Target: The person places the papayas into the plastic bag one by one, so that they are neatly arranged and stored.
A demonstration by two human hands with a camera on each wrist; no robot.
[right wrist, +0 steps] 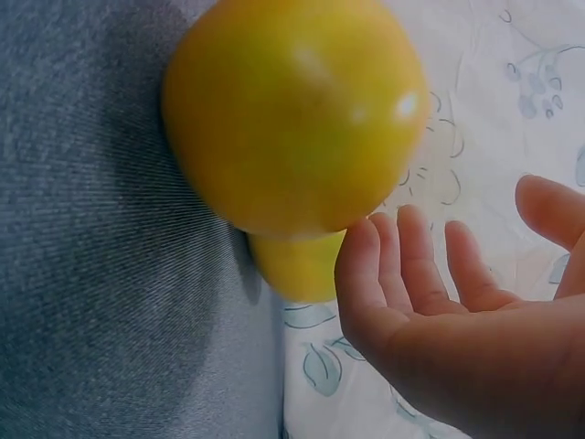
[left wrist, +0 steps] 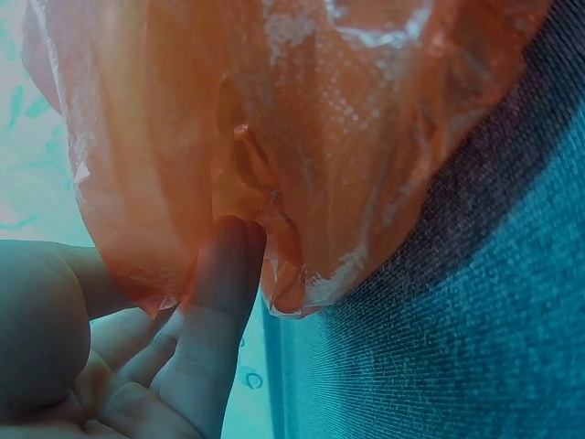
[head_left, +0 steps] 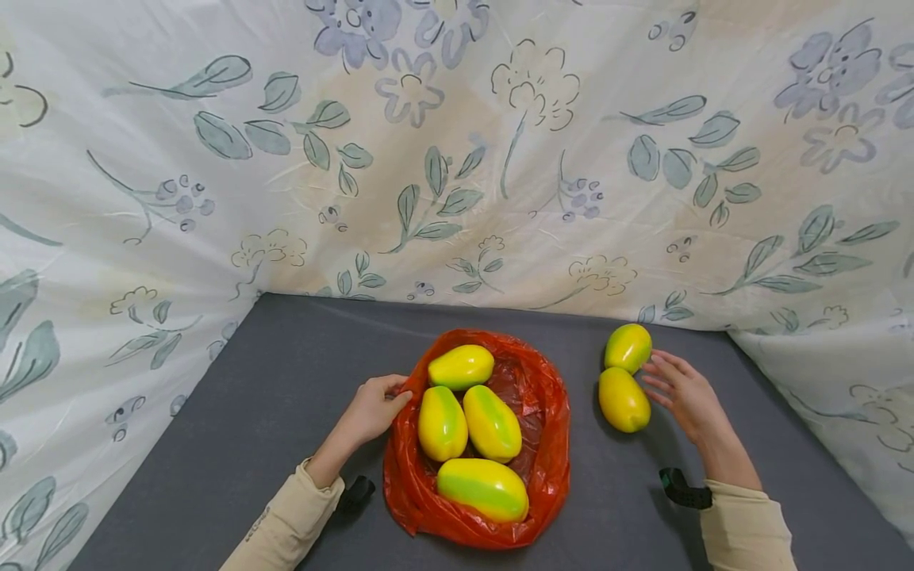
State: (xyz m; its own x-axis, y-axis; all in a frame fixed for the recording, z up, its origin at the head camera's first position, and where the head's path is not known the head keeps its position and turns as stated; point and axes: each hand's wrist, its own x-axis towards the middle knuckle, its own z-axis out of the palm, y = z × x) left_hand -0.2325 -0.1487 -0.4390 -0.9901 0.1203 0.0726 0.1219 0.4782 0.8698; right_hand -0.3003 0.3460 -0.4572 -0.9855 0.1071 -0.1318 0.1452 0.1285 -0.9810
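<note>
A red plastic bag (head_left: 553, 444) lies spread wide on the table, with several glossy yellow-green papayas (head_left: 482, 489) inside it. My left hand (head_left: 373, 408) pinches the bag's left rim between thumb and fingers; the left wrist view shows the thin plastic (left wrist: 302, 137) running between them. To the right of the bag, two more papayas sit end to end, the farther one (head_left: 628, 347) touching the nearer one (head_left: 624, 400). Beside them on the right is my right hand (head_left: 684, 394), fingers loosely extended and holding nothing. In the right wrist view, the fingertips (right wrist: 361, 233) come close to the papayas; contact is unclear.
The dark grey cloth-covered table (head_left: 286, 357) carries everything. Behind it and at both sides hangs a floral white curtain (head_left: 457, 159). Dark wrist devices show under the left sleeve (head_left: 289, 515) and the right sleeve (head_left: 746, 527).
</note>
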